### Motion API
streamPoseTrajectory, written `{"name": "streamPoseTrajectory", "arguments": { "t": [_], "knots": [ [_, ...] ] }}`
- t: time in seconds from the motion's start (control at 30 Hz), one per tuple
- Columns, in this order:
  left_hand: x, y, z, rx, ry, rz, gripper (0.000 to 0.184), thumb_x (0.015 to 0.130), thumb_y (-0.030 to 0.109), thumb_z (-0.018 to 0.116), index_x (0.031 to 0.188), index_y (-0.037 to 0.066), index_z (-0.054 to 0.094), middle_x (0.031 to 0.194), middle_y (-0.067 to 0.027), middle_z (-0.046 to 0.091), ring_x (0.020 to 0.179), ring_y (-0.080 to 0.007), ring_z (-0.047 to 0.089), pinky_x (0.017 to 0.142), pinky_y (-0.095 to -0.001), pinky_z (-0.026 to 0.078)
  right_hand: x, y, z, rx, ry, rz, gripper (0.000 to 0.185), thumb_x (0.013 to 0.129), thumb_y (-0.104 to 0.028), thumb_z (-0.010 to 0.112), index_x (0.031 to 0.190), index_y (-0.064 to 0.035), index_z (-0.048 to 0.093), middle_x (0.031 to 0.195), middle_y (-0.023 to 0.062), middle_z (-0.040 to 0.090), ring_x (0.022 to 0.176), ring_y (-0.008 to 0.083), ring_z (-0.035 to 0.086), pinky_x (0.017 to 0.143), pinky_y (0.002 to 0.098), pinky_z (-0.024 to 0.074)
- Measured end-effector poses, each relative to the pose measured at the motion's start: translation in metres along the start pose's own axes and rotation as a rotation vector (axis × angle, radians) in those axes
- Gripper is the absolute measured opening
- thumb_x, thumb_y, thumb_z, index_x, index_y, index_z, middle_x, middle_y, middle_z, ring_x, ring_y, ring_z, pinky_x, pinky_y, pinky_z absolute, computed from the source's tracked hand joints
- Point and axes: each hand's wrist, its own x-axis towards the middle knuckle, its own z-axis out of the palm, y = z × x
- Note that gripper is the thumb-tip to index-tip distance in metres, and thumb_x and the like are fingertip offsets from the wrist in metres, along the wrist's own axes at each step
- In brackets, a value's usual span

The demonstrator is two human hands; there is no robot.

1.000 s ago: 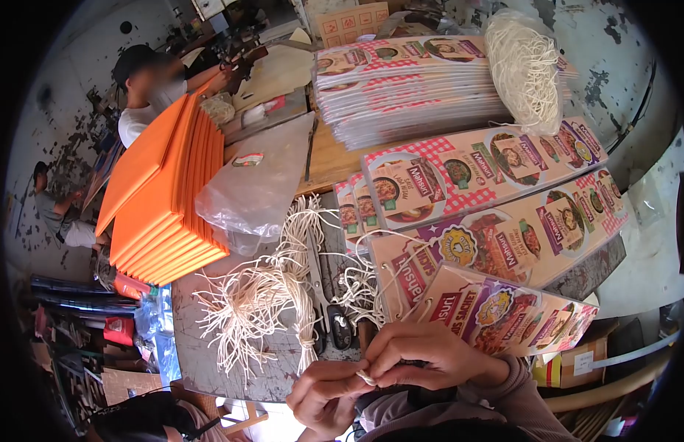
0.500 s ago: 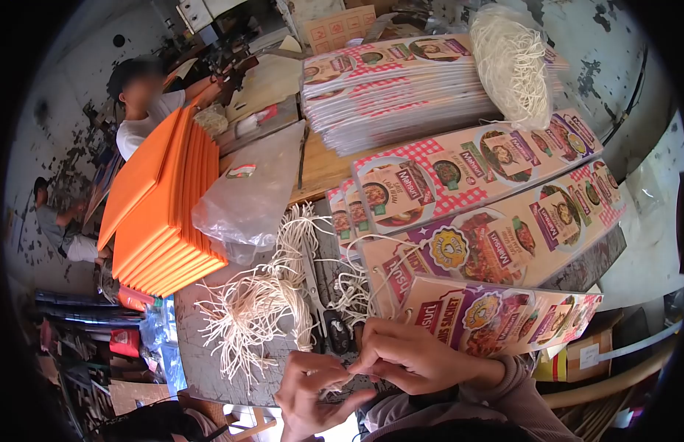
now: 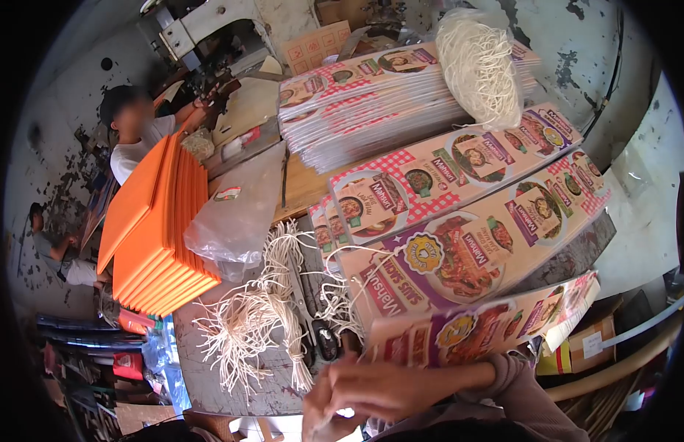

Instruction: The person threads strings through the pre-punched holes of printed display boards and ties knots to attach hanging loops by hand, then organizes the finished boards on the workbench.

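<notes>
My right hand is closed, its fingers curled together over my left hand at the table's front edge. The left fingers are bent, partly covered and blurred. A pale bit shows by them, too small and smeared to name. Just beyond the hands, a printed food-picture panel stands tilted near my right forearm. A similar panel lies flat behind it, with a white cord at its left end. Scissors with dark handles lie left of the panels, beside a bundle of cut white cords.
Orange folded pieces stand stacked at left, by a clear plastic bag. Farther back, a pile of printed panels carries a bagged cord hank. A co-worker sits at the far left, another person beyond.
My hands have come together and moved slightly right; the right now overlaps the left. The nearest panel has shifted down and tilted more upright. The camera view has also shifted.
</notes>
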Motion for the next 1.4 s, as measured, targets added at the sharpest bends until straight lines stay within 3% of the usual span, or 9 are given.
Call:
{"name": "streamPoseTrajectory", "arguments": {
  "t": [0.33, 0.5, 0.57, 0.77, 0.8, 0.87, 0.97, 1.23, 1.4],
  "knots": [
    [-0.009, 0.002, 0.025, -0.041, -0.309, 0.068, 0.044, 0.072, 0.006, 0.067, 0.111, -0.001, 0.047, 0.087, -0.0088, 0.059, 0.079, -0.0190, 0.061, 0.069, -0.0285, 0.050, -0.042, -0.018, 0.033, -0.087, -0.049, -0.042, 0.008, 0.075, 0.002, 0.052, 0.083, 0.0014, 0.052, 0.085, 0.0163, 0.050, 0.078, 0.0322, 0.052, 0.067, 0.0363, 0.0429],
    [-0.009, 0.005, 0.057, -0.016, -0.135, 0.082, 0.033, 0.075, 0.003, 0.062, 0.106, -0.001, 0.051, 0.088, -0.0086, 0.060, 0.077, -0.0196, 0.061, 0.067, -0.0293, 0.051, -0.082, -0.049, 0.023, -0.215, 0.062, 0.002, 0.017, 0.076, -0.003, 0.055, 0.093, 0.0002, 0.055, 0.100, 0.0206, 0.051, 0.092, 0.0362, 0.052, 0.079, 0.0418, 0.0430],
    [-0.002, 0.010, 0.077, -0.240, 0.072, -0.017, 0.012, 0.081, 0.010, 0.059, 0.085, -0.001, 0.061, 0.070, -0.0117, 0.058, 0.062, -0.0195, 0.058, 0.056, -0.0304, 0.044, -0.107, -0.080, 0.012, -0.025, 0.257, 0.465, 0.020, 0.083, -0.006, 0.053, 0.103, -0.0015, 0.053, 0.109, 0.0138, 0.051, 0.103, 0.0269, 0.052, 0.084, 0.0348, 0.0425],
    [-0.005, -0.016, 0.091, -0.001, 0.269, 0.115, 0.022, 0.083, 0.013, 0.059, 0.098, -0.002, 0.056, 0.082, -0.0119, 0.059, 0.077, -0.0191, 0.059, 0.065, -0.0295, 0.045, -0.220, -0.089, -0.008, 0.035, 0.026, 0.597, 0.031, 0.092, -0.018, 0.047, 0.116, 0.0010, 0.051, 0.116, 0.0133, 0.052, 0.108, 0.0234, 0.051, 0.092, 0.0331, 0.0410],
    [-0.006, -0.026, 0.096, 0.112, 0.365, 0.139, 0.025, 0.084, 0.014, 0.058, 0.102, -0.002, 0.054, 0.086, -0.0120, 0.060, 0.080, -0.0196, 0.059, 0.067, -0.0290, 0.045, -0.251, -0.080, 0.008, 0.119, 0.127, 0.704, 0.037, 0.092, -0.024, 0.047, 0.118, 0.0007, 0.048, 0.116, 0.0143, 0.052, 0.109, 0.0251, 0.051, 0.093, 0.0358, 0.0399],
    [-0.001, -0.022, 0.116, -0.700, 0.524, 0.018, 0.032, 0.087, 0.015, 0.054, 0.113, -0.002, 0.045, 0.100, -0.0117, 0.058, 0.087, -0.0206, 0.058, 0.075, -0.0288, 0.047, -0.269, -0.082, 0.016, 0.202, 0.236, 0.809, 0.043, 0.091, -0.031, 0.046, 0.121, 0.0003, 0.046, 0.115, 0.0152, 0.052, 0.109, 0.0268, 0.050, 0.095, 0.0386, 0.0388],
    [0.015, 0.005, 0.106, -1.206, 0.676, -0.045, 0.025, 0.089, 0.014, 0.052, 0.108, 0.001, 0.045, 0.102, -0.0105, 0.056, 0.087, -0.0162, 0.059, 0.078, -0.0308, 0.052, -0.262, -0.103, -0.001, 0.332, 1.024, 0.553, 0.076, 0.080, -0.051, 0.055, 0.131, 0.0000, 0.031, 0.115, 0.0197, 0.050, 0.102, 0.0305, 0.054, 0.085, 0.0408, 0.0459],
    [0.038, 0.036, 0.079, -1.180, 0.703, -0.076, 0.022, 0.091, 0.014, 0.048, 0.106, -0.002, 0.048, 0.087, -0.0059, 0.058, 0.073, -0.0088, 0.055, 0.066, -0.0215, 0.046, -0.186, -0.127, -0.093, -0.145, 1.353, 0.256, 0.072, 0.085, -0.043, 0.054, 0.134, 0.0016, 0.026, 0.119, 0.0165, 0.048, 0.096, 0.0235, 0.056, 0.075, 0.0326, 0.0483],
    [0.058, 0.018, 0.053, -0.365, 0.566, 0.075, 0.052, 0.084, 0.014, 0.056, 0.127, -0.009, 0.036, 0.125, -0.0179, 0.035, 0.112, -0.0240, 0.042, 0.080, -0.0283, 0.043, -0.186, -0.110, -0.114, -0.016, 1.398, 0.397, 0.050, 0.090, -0.026, 0.050, 0.127, 0.0051, 0.037, 0.114, 0.0153, 0.054, 0.094, 0.0201, 0.058, 0.076, 0.0279, 0.0472]
  ]
}}
